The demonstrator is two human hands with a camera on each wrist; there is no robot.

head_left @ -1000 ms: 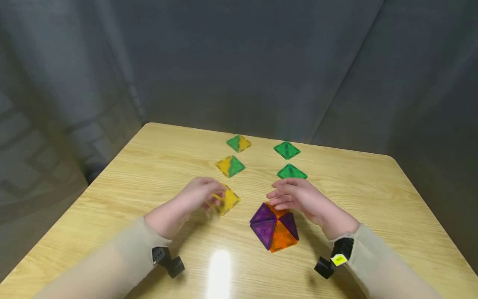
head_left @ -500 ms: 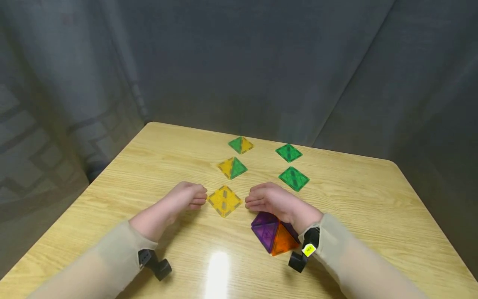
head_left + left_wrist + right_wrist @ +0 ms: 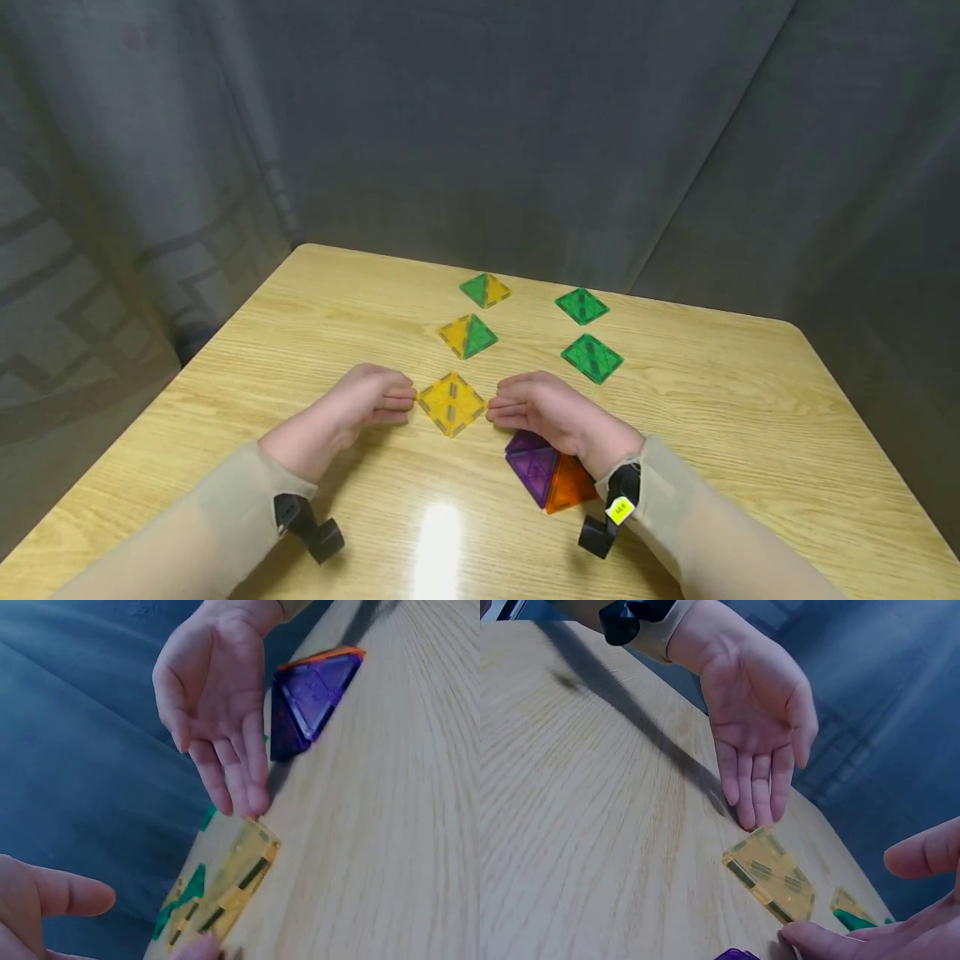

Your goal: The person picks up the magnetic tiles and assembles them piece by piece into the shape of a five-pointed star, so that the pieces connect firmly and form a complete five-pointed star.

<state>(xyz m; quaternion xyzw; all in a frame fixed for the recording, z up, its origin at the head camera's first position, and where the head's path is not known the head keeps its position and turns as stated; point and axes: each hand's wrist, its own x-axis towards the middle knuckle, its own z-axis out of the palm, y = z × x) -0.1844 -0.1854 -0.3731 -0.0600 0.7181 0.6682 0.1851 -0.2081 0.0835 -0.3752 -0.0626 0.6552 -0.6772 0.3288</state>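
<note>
Two yellow see-through triangle tiles lie flat edge to edge as a yellow diamond (image 3: 452, 404) between the hands. My left hand (image 3: 369, 402) is at its left corner, fingers straight and palm turned inward. Opposite it, my right hand (image 3: 542, 408) has straight fingers at the right corner. In the wrist views the fingertips look to touch or nearly touch the tiles; neither hand grips anything. Under the right hand and wrist stands a raised purple and orange tile shape (image 3: 534, 473), partly hidden.
Behind the yellow diamond lie two yellow-and-green diamonds (image 3: 467, 337) and, to their right, two green diamonds (image 3: 592, 358). The wooden table (image 3: 750, 433) has a dark curtain (image 3: 480, 150) along its back.
Both hands have drawn back from above the tiles: the left moved left off the yellow diamond, the right moved left to its right corner. In the last half second they barely moved.
</note>
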